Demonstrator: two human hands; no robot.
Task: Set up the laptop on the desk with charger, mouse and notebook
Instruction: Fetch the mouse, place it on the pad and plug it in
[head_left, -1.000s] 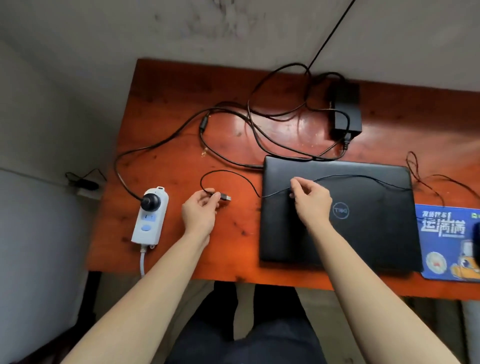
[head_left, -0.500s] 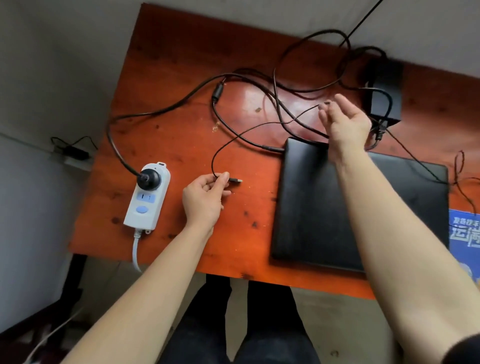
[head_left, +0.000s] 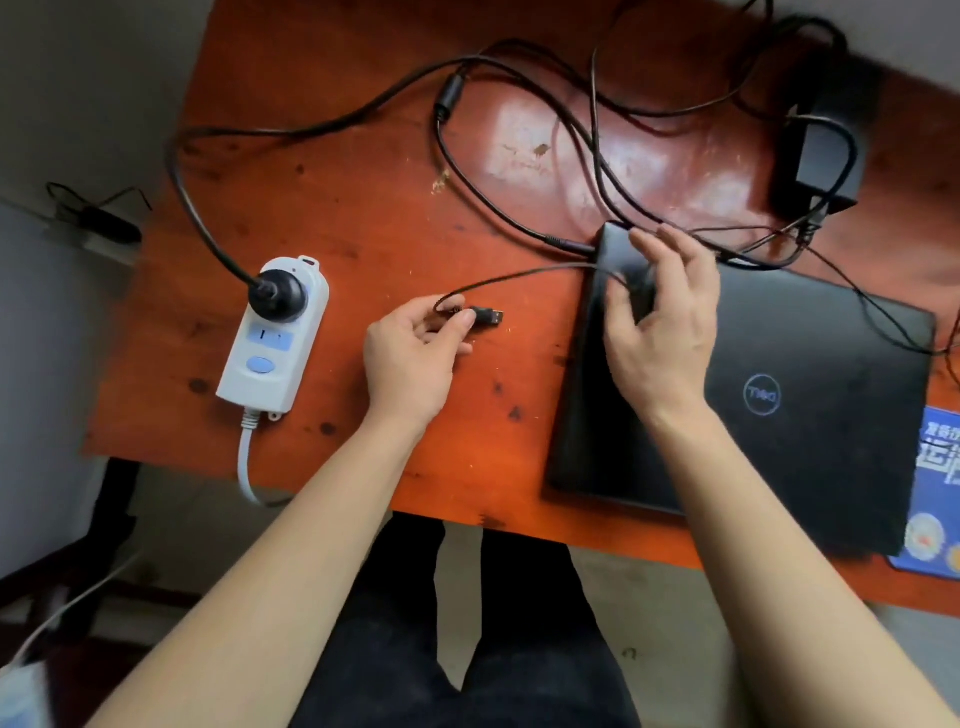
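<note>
USB plug (head_left: 485, 317) pinched in left hand (head_left: 410, 353), over desk (head_left: 363, 208) between power strip (head_left: 275, 338) and closed laptop (head_left: 805, 415). Thin cable (head_left: 519, 278) runs from plug to right hand (head_left: 665, 322), curled over laptop's rear-left corner (blurred: cannot tell whether it grips cable).

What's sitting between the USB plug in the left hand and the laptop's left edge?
Head view: only bare desk between the USB plug and the laptop. The plug's thin cable arcs farther back, reaching the right hand above the laptop.
</note>
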